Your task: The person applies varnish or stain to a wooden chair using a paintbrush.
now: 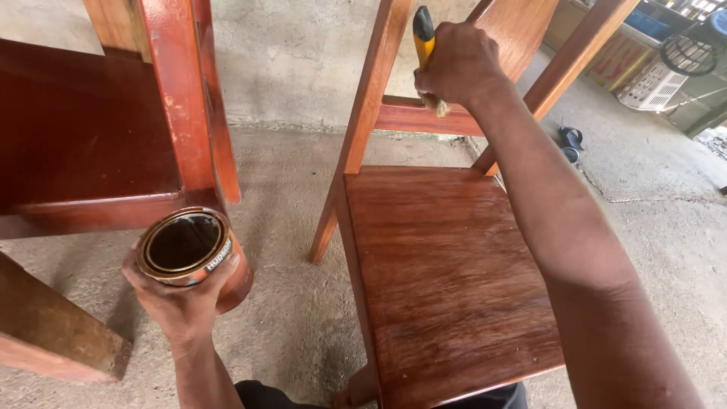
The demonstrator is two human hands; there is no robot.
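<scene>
1. Right hand (458,60): grip clenched on one yellow-handled brush (424,45), bristles against the chair's (447,280) back rail.
2. Left hand (178,303): grip grasping one round metal can (189,250), open, dark liquid inside.
3. Seat glossy reddish wood; concrete floor (288,189) rough.

Single head-worn view, looking steeply down and forward from close above the wooden chair (447,280); its seat fills the lower centre, its back rail the upper edge, and the concrete floor (288,182) spreads beyond.

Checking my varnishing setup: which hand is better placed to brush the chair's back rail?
Right hand: it grips the yellow-handled brush with bristles at the rail. Left hand holds the open round tin.
</scene>
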